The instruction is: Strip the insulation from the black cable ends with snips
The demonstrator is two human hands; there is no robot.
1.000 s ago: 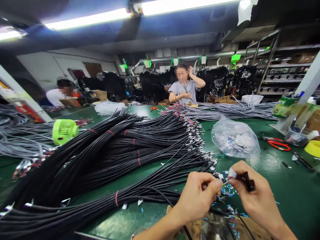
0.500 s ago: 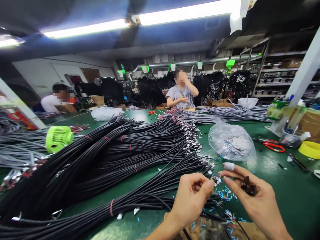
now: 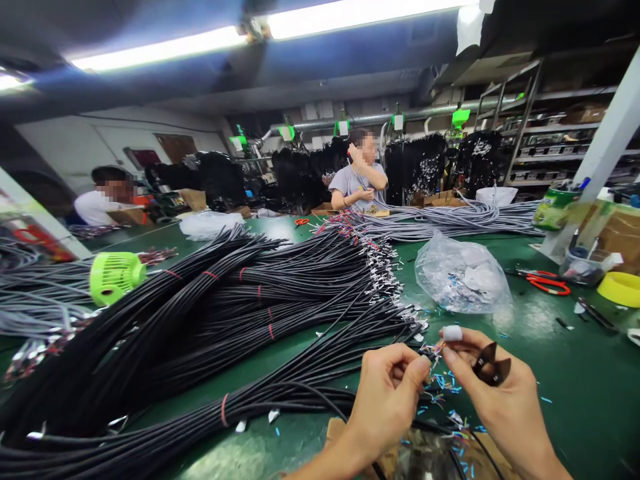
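Note:
My left hand point(image 3: 393, 397) is closed around a black cable near its stripped end. Thin coloured wires point(image 3: 436, 348) stick out of that end between the two hands. With thumb and forefinger, my right hand point(image 3: 500, 393) pinches these wires. A dark pair of snips point(image 3: 493, 365) rests in the palm of the same hand, its blades pointing up. White tape wraps one right fingertip. To the left lie bundles of black cables point(image 3: 225, 327) tied with red bands, their bared ends point(image 3: 383, 270) toward the right. Small blue wire scraps point(image 3: 445, 381) are scattered under the hands.
A clear plastic bag point(image 3: 460, 273) of scraps lies beyond my right hand. Red-handled scissors point(image 3: 547, 283), a yellow ring point(image 3: 621, 293) and a tub of tools stand at right. A green fan point(image 3: 117, 278) sits left. Two people work across the green table point(image 3: 535, 340).
My right hand has closed onto the wires, and the snips in its palm have turned so their blades show more. The person opposite has turned their head aside.

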